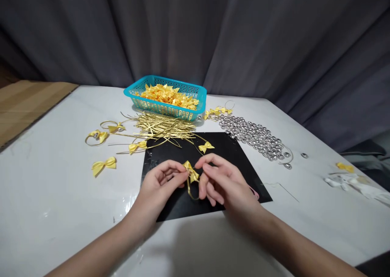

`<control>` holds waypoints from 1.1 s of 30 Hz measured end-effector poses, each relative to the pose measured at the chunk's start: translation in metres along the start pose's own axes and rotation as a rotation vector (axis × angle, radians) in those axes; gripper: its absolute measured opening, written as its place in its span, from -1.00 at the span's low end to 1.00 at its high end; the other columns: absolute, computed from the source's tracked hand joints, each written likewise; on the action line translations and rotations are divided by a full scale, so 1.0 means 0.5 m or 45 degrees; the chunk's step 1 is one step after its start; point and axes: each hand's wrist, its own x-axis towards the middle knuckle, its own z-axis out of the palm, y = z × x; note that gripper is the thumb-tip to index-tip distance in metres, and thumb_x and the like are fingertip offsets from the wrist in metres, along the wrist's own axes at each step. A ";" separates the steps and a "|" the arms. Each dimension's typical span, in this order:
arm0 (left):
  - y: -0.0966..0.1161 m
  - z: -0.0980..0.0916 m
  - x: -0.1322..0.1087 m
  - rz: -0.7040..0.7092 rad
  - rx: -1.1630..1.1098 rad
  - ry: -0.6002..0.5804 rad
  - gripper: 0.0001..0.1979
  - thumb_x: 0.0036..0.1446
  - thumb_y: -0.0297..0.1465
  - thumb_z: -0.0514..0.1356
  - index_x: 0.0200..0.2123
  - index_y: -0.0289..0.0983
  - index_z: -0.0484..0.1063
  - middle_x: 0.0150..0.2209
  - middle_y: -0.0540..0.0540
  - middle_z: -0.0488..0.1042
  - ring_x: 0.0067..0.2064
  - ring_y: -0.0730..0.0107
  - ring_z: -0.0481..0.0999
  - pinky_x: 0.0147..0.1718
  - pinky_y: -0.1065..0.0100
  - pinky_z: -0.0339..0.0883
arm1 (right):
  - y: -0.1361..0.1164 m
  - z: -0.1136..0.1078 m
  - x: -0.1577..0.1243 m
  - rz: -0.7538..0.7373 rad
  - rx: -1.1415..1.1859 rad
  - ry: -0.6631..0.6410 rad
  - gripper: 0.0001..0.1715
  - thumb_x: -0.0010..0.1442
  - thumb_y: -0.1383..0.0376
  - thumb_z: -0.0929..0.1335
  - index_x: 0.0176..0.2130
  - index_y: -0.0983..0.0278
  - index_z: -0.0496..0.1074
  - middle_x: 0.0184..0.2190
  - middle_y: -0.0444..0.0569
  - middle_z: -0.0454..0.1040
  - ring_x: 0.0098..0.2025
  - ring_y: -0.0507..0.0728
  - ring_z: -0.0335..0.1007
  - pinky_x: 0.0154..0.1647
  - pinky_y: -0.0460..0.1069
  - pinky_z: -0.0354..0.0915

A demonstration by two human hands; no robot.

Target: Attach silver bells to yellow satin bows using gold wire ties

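My left hand (pixel 164 181) is closed, its thumb and index finger pinching a yellow ribbon bow (pixel 193 174) over the black mat. A gold cord (pixel 189 189) hangs from that bow in a curved loop. On the bow's other side is my right hand (pixel 224 179), its fingers curled and its thumb close to the index finger. Whatever lies between those fingertips is hidden or too small to name. Just beyond my hands, another yellow bow (pixel 206 147) lies on the black mat (pixel 243 175).
A turquoise basket (pixel 201 100) full of yellow bows stands at the back. Before it lies a pile of gold cords (pixel 164 126). Silver oval beads (pixel 256 137) spread to the right. Bows with cord loops (pixel 96 137) lie left, and a white item (pixel 355 183) lies far right.
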 end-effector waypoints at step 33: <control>0.016 -0.017 0.002 0.544 0.712 0.008 -0.90 0.06 -0.35 0.22 -0.47 -0.21 0.47 -0.39 -0.03 0.47 -0.27 0.32 0.42 -0.22 0.35 0.22 | -0.014 -0.014 0.007 0.172 -0.147 0.143 -0.71 0.04 0.16 0.42 -0.38 0.31 0.32 -0.60 -0.19 0.38 -0.73 -0.15 -0.03 -0.74 -0.20 0.12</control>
